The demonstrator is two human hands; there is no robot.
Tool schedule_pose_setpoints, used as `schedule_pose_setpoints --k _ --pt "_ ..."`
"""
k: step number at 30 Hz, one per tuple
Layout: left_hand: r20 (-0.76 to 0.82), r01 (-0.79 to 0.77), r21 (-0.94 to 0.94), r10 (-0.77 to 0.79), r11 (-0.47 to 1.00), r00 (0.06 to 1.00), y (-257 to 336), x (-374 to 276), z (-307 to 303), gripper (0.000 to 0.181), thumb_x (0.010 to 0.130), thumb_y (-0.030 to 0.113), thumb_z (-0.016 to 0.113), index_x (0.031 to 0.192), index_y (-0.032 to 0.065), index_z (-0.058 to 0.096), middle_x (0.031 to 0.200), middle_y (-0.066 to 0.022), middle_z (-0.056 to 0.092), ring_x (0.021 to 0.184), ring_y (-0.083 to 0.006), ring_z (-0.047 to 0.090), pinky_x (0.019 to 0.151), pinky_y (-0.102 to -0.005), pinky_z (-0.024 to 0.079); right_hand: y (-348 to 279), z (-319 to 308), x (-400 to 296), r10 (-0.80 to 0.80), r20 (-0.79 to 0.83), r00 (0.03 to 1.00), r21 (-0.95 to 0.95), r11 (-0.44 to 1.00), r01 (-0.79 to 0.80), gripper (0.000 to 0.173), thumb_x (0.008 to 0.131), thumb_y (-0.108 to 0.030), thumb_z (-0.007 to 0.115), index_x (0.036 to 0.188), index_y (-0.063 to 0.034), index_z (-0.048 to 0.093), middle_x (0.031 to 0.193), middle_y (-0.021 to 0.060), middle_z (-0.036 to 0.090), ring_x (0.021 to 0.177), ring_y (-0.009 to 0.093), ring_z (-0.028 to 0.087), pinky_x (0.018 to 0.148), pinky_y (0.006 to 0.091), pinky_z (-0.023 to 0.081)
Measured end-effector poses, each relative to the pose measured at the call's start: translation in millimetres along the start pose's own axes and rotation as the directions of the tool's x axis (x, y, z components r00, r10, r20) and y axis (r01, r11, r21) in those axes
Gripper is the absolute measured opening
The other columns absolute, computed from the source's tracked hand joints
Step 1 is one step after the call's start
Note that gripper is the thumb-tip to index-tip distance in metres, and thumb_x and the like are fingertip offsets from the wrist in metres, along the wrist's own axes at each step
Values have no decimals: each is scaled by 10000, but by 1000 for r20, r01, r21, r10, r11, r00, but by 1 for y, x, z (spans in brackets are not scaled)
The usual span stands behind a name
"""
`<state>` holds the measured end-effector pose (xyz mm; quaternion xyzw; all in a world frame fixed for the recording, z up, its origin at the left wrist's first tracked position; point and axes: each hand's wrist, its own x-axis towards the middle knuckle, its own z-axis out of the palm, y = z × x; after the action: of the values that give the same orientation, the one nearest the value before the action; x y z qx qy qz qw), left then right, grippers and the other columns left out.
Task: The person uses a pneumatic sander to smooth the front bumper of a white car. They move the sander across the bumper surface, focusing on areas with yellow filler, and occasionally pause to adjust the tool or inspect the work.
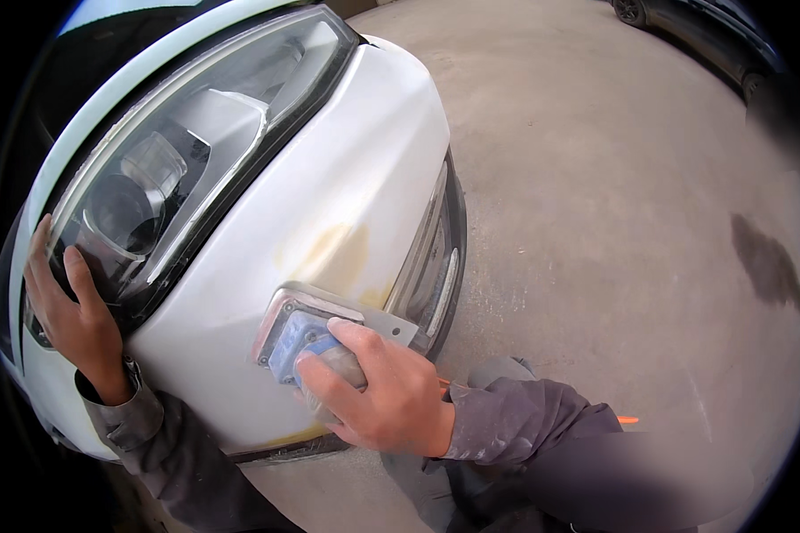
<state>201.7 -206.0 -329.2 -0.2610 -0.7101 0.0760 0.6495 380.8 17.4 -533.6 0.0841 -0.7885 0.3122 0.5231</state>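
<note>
My right hand (380,386) grips a dusty blue sander (300,346) with a flat rectangular pad. The pad lies against the white front bumper (253,260) of a car, beside the lower lamp recess. Just above the sander, a yellowish sanded patch (337,250) shows in the bumper's paint. My left hand (73,320) holds nothing; its spread fingers rest at the lower end of the headlight (193,153). Part of the pad's working face is hidden against the bumper.
A lower lamp recess (433,266) with dark trim sits at the bumper's right side. An orange hose or cord (628,420) shows beyond my right sleeve. A dark car (700,40) stands on the concrete floor (593,200), which has a dark stain (767,263).
</note>
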Motion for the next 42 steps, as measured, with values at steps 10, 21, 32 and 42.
schedule_pose_setpoints --k 10,21,32,42 --pt "11 -2 -62 3 998 1000 5 4 -11 435 1037 300 485 1394 71 580 1346 -185 609 1240 -345 591 1081 -442 429 63 -18 31 235 -105 966 153 964 -218 533 756 -204 837 1194 -93 554 1093 141 563 788 290 637 620 374 538" --pt "-28 11 -53 -12 999 1000 17 5 -7 424 1013 307 517 1360 80 604 1308 -180 624 1213 -346 595 1074 -443 430 89 -25 63 278 -139 951 120 958 -262 481 794 -193 810 1166 -49 541 1053 155 576 891 283 627 730 365 526" --pt "-56 28 -51 -31 998 998 23 6 -7 404 997 300 547 1346 103 603 1266 -161 631 1184 -343 599 1041 -455 447 11 -19 37 154 -10 988 -8 988 -155 557 713 -150 851 1191 -80 575 1067 160 579 797 299 640 647 356 549" --pt "-68 44 -80 -49 996 996 27 7 -4 408 983 288 550 1339 97 607 1290 -148 625 1199 -346 587 1059 -456 427 -25 13 21 47 -35 998 -40 998 -48 426 801 -122 714 1204 -129 575 1114 162 541 629 223 555 513 336 487"
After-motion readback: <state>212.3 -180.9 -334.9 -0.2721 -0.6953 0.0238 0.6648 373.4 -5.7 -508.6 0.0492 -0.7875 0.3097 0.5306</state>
